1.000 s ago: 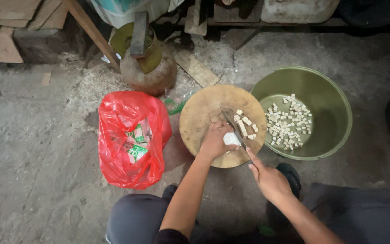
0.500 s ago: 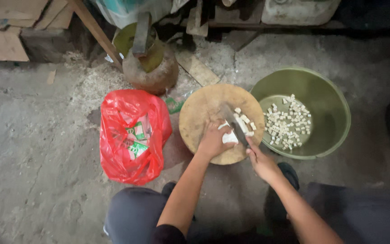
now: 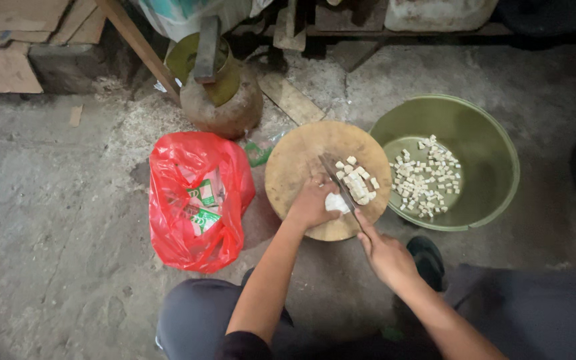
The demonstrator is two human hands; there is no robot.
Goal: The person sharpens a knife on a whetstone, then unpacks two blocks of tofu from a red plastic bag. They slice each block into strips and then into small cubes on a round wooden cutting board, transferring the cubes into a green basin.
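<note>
A round wooden chopping board [image 3: 301, 157] lies on the concrete floor in front of me. My left hand [image 3: 311, 203] presses a white block [image 3: 333, 203] against the board's near part. My right hand [image 3: 387, 255] grips a knife [image 3: 339, 183] whose blade lies across the board beside the block. A small heap of white cubes [image 3: 358, 181] sits on the board just right of the blade. To the right stands a green basin [image 3: 495, 150] with several white cubes [image 3: 428, 177] in its bottom.
A red plastic bag [image 3: 191, 203] with green packets inside lies left of the board. Behind the board stands a rusty gas cylinder [image 3: 218, 93]. Wooden planks and boxes line the back wall. My dark-clad knees are at the bottom edge.
The knife blade has shifted along the white block between cuts, and the heap of cubes on the board has grown slightly. My left hand stays on the block.
</note>
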